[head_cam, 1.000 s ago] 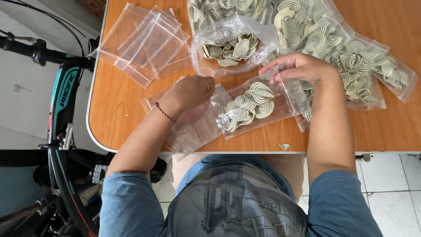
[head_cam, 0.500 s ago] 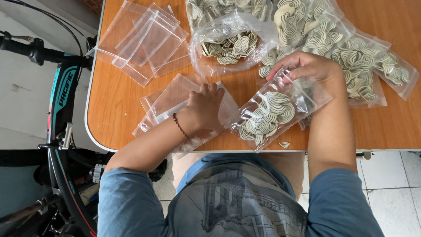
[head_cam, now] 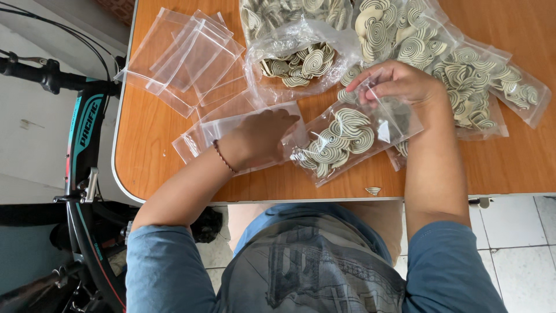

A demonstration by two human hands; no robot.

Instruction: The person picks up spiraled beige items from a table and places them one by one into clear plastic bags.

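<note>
the right hand (head_cam: 397, 81) pinched the top edge of a clear filled bag (head_cam: 353, 139) of spiral-patterned snacks, fingers curled on the plastic. that bag lay tilted on the wooden tabletop (head_cam: 150, 156) close to its near edge, about midway along it. the left hand (head_cam: 263, 136) rested palm down, fingers loosely spread, on a small stack of empty clear bags (head_cam: 202, 136) just beside the filled one, its fingertips touching the filled bag's lower end. a bracelet (head_cam: 223, 156) circled the left wrist. beyond the hands sat a large open bag (head_cam: 301, 58) of the same snacks, with more filled packets (head_cam: 492, 75) toward the right edge and a loose pile of empty bags (head_cam: 179, 52) toward the far left corner. one stray snack (head_cam: 373, 190) lay at the near edge. a bicycle (head_cam: 81, 133) stood off the left edge.
</note>
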